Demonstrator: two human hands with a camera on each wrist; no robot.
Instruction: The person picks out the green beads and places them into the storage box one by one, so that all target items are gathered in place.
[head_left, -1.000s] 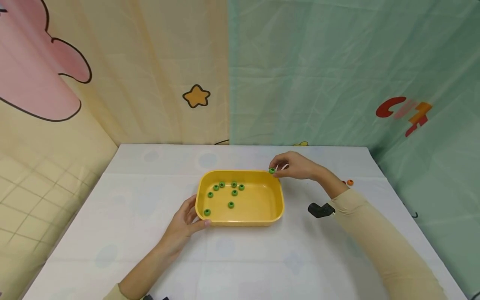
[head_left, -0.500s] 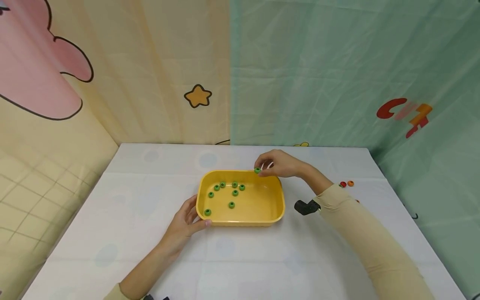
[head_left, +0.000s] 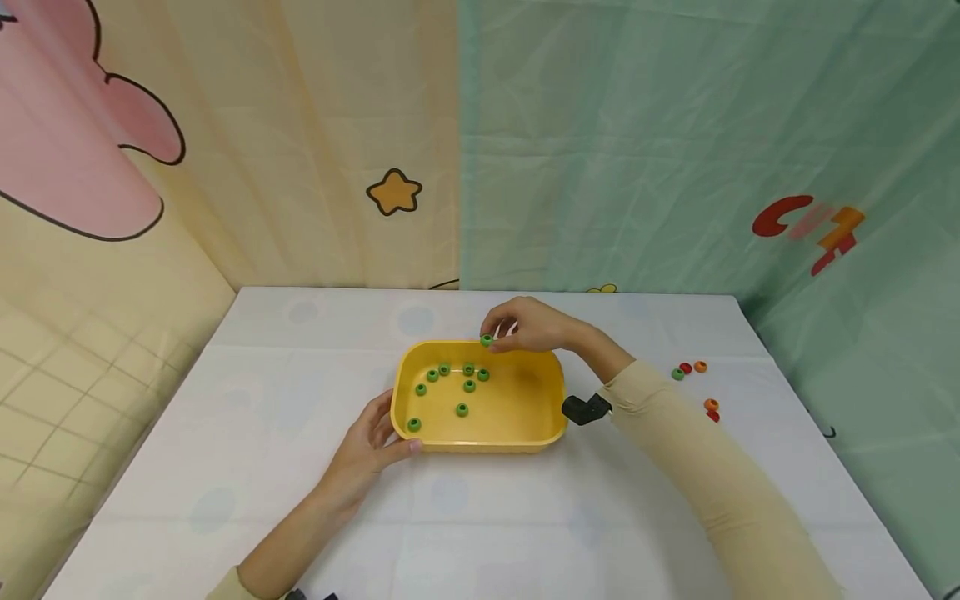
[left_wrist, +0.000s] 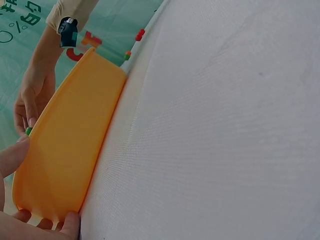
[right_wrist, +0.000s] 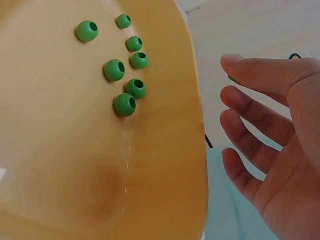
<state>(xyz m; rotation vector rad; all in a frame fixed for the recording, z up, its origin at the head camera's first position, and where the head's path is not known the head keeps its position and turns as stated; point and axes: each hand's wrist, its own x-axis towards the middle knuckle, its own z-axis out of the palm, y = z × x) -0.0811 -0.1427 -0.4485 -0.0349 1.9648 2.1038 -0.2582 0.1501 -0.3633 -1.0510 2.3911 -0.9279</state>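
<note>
A yellow rectangular tray stands on the table with several green beads inside, mostly toward its left half. My left hand grips the tray's left front corner, thumb on the rim and fingers around the outer wall; the left wrist view shows fingertips at the tray's end wall. Over the tray's far rim, my right hand pinches a green bead between thumb and fingertip. In the right wrist view that bead is mostly hidden behind the thumb, and the other fingers are loosely bent.
To the right on the white-covered table lie a loose green bead, red beads and orange beads. A patterned curtain hangs behind the table's far edge.
My right hand has moved left along the tray's far rim, carrying the green bead. Its arm has uncovered the loose beads at right. The left hand and tray stay put.
</note>
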